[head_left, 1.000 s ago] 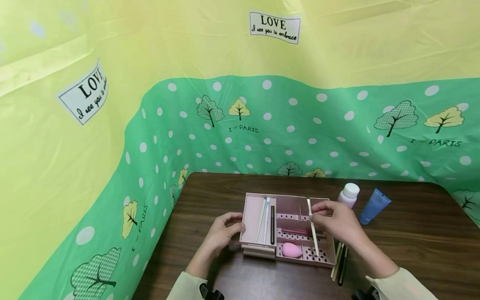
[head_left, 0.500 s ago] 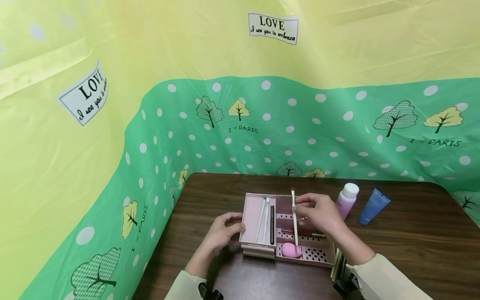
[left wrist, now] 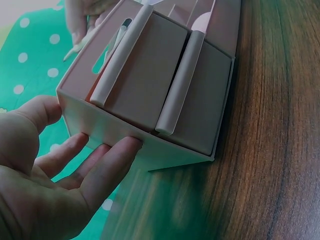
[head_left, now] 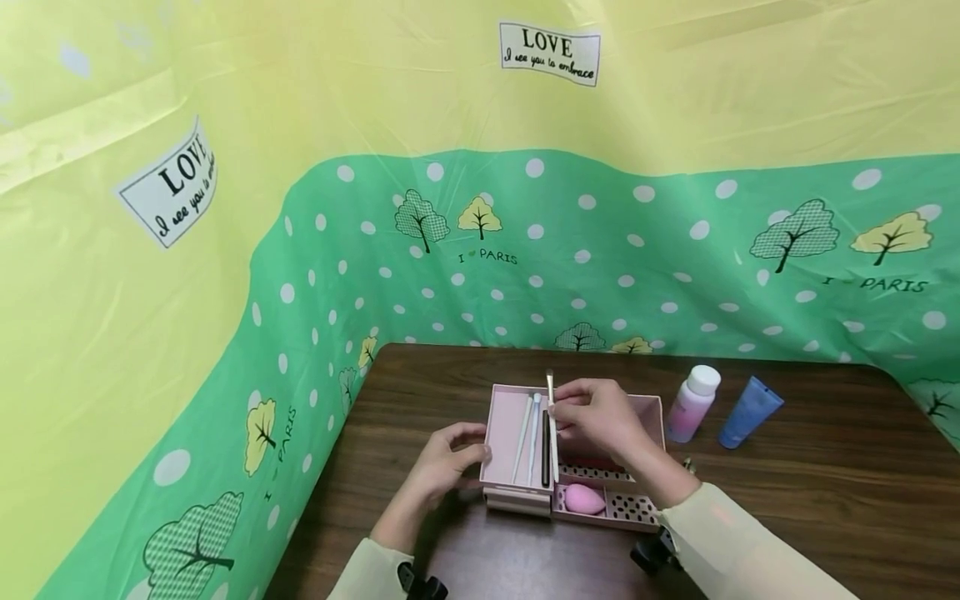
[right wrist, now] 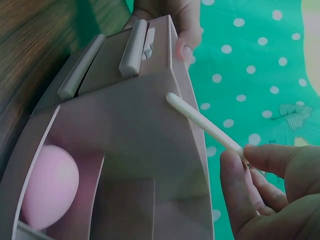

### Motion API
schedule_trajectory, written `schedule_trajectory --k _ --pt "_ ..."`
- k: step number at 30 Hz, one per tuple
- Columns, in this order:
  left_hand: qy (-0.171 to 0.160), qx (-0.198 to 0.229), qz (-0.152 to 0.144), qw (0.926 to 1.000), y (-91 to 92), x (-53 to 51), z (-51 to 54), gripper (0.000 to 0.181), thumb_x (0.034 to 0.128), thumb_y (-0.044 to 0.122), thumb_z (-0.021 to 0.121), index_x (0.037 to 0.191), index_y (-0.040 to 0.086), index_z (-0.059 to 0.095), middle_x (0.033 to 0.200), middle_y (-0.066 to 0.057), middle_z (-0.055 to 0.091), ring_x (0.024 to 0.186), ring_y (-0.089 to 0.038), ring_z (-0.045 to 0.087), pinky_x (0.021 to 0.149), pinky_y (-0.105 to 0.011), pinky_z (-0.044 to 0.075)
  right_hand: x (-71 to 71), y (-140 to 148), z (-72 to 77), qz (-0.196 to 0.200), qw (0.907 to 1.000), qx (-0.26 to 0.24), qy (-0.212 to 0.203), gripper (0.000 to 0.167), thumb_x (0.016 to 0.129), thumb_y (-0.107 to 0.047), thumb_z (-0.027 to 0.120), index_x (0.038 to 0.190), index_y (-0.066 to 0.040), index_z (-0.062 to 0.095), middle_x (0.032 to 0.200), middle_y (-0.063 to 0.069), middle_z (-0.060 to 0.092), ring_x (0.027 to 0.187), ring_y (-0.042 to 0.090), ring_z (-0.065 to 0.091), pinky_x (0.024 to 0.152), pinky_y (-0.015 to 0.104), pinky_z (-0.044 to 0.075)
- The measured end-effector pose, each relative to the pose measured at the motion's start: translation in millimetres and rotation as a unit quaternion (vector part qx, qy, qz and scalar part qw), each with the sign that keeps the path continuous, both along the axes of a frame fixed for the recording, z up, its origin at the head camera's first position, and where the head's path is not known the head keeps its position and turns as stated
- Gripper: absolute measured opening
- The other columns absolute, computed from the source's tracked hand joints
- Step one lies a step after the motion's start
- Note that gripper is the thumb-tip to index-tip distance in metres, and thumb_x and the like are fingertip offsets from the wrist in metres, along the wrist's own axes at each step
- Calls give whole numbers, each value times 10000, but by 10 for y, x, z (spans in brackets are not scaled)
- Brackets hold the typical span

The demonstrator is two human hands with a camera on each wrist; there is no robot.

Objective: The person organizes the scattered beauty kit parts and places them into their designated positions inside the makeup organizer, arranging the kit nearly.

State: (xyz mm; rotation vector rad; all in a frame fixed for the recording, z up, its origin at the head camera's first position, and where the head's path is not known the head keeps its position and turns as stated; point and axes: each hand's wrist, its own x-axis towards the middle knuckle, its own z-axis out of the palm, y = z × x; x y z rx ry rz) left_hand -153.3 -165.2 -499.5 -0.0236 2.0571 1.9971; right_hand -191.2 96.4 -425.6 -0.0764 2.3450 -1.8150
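Observation:
The left hand [head_left: 444, 463] rests its fingers against the left side of a pink organizer box [head_left: 504, 427]; in the left wrist view, the fingertips touch the box's side wall beside two drawers [left wrist: 145, 70]. Between thumb and fingers, the right hand [head_left: 600, 417] pinches a pale-handled brush [head_left: 552, 433], bristles pointing away, above the right edge of the box's upper tray. In that tray lie a dark stick [head_left: 545, 448] and two thin pale sticks [head_left: 534, 440]. The right wrist view shows the pale handle [right wrist: 205, 122] slanting over the box edge.
A pink sponge [head_left: 584, 499] sits in a front compartment of the box's lower right part. To the right stand a white-capped bottle [head_left: 693, 403] and a blue tube [head_left: 751, 412] on the dark wooden table [head_left: 840, 467]. A patterned curtain hangs behind.
The right hand has carried the brush leftward from above the right compartments to the upper tray's right edge. The left hand has stayed at the box's left side.

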Motion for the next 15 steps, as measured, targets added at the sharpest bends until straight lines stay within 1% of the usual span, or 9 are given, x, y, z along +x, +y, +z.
schedule_trajectory --k 7,15 --pt "-20 23 -3 10000 9 6 7 490 896 128 721 1355 2 606 1255 -177 625 979 -201 666 740 -495 643 -59 -220 -22 -42 10000 24 14 265 863 -4 740 1104 93 689 868 169 753 626 213 708 589 354 636" --pt "-37 56 3 10000 1 1 7 496 899 134 723 1359 -6 600 1260 -186 626 967 -211 672 751 -500 642 -98 -434 -95 -50 9995 -61 -318 326 844 36 756 1154 89 668 850 162 749 617 227 718 608 386 645"
